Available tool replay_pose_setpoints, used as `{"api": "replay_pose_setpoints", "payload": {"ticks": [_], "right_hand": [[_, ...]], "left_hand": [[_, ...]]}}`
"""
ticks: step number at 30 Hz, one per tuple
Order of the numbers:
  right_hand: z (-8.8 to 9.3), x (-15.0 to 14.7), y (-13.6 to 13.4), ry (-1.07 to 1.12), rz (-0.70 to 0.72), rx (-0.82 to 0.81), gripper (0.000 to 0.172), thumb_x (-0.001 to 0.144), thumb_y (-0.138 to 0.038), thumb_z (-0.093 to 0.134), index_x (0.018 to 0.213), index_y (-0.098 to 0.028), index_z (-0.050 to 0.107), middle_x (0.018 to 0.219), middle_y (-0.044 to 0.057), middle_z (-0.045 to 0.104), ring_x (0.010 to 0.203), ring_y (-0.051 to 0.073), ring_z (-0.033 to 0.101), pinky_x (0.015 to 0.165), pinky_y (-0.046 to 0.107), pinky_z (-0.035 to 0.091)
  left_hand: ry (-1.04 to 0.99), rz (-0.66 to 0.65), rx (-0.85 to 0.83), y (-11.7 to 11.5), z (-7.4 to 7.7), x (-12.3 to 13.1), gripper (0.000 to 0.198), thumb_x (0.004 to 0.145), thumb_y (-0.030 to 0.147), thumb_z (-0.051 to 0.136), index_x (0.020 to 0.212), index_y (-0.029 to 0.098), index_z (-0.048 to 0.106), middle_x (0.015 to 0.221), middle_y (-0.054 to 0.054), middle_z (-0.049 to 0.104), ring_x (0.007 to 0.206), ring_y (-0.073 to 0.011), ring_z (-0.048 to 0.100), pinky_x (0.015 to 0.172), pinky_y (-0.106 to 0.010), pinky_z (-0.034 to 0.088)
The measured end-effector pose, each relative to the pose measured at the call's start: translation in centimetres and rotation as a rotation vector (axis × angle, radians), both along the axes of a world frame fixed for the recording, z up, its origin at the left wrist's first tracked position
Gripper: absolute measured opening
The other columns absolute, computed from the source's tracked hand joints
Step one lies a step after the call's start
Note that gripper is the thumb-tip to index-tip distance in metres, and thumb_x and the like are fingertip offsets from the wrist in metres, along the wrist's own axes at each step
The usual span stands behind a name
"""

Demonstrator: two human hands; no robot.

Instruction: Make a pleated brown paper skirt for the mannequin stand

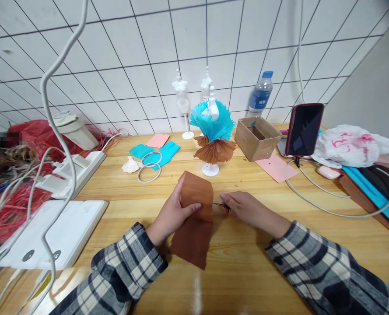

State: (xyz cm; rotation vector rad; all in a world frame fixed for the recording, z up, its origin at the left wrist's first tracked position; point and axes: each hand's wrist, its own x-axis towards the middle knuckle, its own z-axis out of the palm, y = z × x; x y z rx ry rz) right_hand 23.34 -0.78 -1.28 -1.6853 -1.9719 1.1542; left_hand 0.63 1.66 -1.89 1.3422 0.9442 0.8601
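Observation:
My left hand grips a folded sheet of brown crepe paper, its thumb lying across the front. The paper's lower part hangs down toward the table. From my right hand, closed around its handles, a small pair of scissors points left. Their thin dark tips meet the paper's right edge; the handles are mostly hidden by the fingers. Beyond the hands stands a small white mannequin dressed in a ruffled turquoise paper top and a pleated brown paper skirt.
Two bare white mannequins stand behind. A cardboard box, water bottle and propped phone are at right. Silver rings lie by turquoise paper. A power strip, white flat device and hanging cable occupy the left.

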Motion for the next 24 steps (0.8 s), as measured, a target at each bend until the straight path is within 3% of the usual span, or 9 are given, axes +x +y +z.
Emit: {"api": "replay_pose_setpoints", "payload": {"ticks": [10,18,24], "right_hand": [[-0.13,-0.45,0.06,-0.049,0.047,0.012,0.055,0.099,-0.049,0.022,0.067,-0.019,0.056,0.063,0.002,0.057,0.060,0.014,0.049,0.060,0.027,0.030],[-0.20,-0.70,-0.13,-0.028,0.088,0.031,0.055,0.099,-0.048,0.021,0.068,-0.019,0.055,0.065,0.002,0.059,0.061,0.014,0.050,0.061,0.027,0.031],[-0.03,-1.00,-0.17,-0.050,0.070,0.053,0.054,0.100,-0.047,0.021,0.068,-0.019,0.055,0.067,0.002,0.060,0.063,0.014,0.051,0.062,0.027,0.032]], "left_hand": [[0.097,-0.012,0.071,-0.23,0.19,-0.07,0.105,0.073,0.020,0.075,0.153,0.030,0.008,0.160,-0.006,0.019,0.141,-0.0307,0.031,0.117,-0.045,0.026],[0.103,-0.033,0.030,-0.38,0.33,0.08,0.108,0.072,0.023,0.076,0.153,0.029,0.005,0.158,-0.009,0.026,0.136,-0.0319,0.040,0.113,-0.047,0.033],[0.131,-0.019,0.078,-0.29,0.13,0.02,0.108,0.071,0.022,0.077,0.153,0.028,0.007,0.161,-0.008,0.016,0.141,-0.0324,0.032,0.116,-0.047,0.026]]}}
